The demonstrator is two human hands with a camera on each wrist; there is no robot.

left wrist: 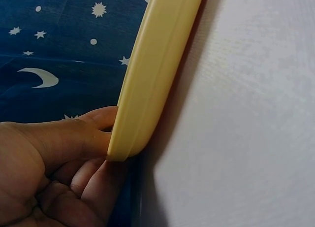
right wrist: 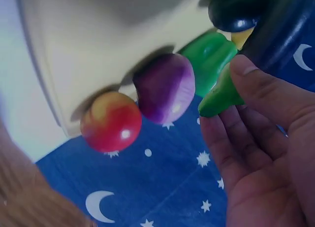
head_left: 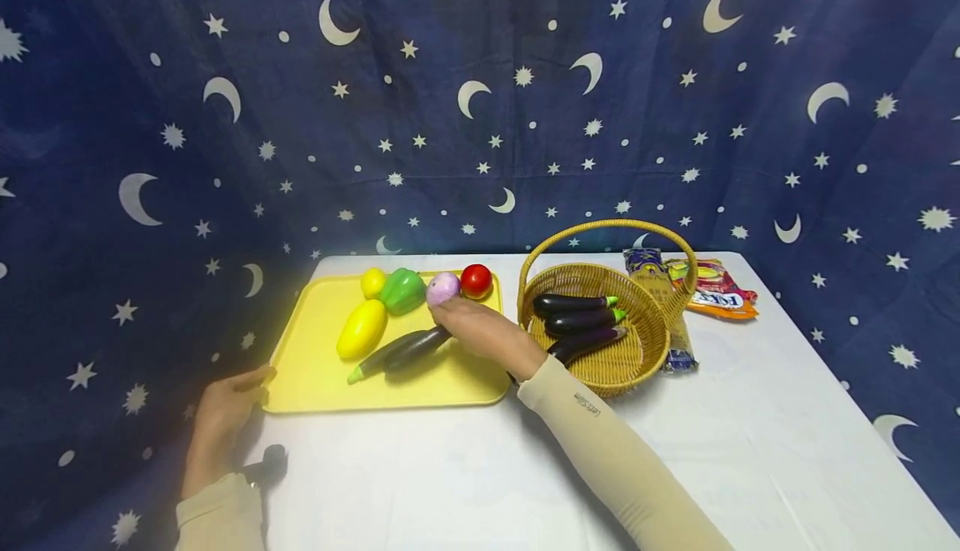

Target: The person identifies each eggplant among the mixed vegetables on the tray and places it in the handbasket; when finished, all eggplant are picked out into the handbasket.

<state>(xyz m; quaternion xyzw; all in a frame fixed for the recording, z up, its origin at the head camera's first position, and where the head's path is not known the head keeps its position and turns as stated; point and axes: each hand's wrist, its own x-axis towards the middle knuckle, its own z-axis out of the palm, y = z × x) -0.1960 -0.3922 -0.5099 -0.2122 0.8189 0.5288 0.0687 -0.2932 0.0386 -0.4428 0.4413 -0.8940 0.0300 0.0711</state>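
My left hand [head_left: 225,413] grips the near left corner of a yellow tray [head_left: 300,376]; in the left wrist view its fingers pinch the tray's edge. Over the tray's right half, my right hand [head_left: 483,330] holds an eggplant [right wrist: 288,30], thumb and fingers pinching its green stem end. Another eggplant [head_left: 375,362] lies on the tray, partly overlapped by the held one. Behind them on the tray are a purple onion [head_left: 443,288], a tomato [head_left: 476,281], a green bell pepper [head_left: 403,291], a lemon [head_left: 372,283] and a yellow mango-like fruit [head_left: 362,330].
Right of the tray stands a wicker basket [head_left: 648,359] with a tall arched handle and several eggplants [head_left: 577,323] inside. Behind it lie a long clear-and-blue packet [head_left: 678,343] and a red-orange packet [head_left: 716,288]. A starry blue curtain [head_left: 480,159] hangs behind the white table [head_left: 420,484].
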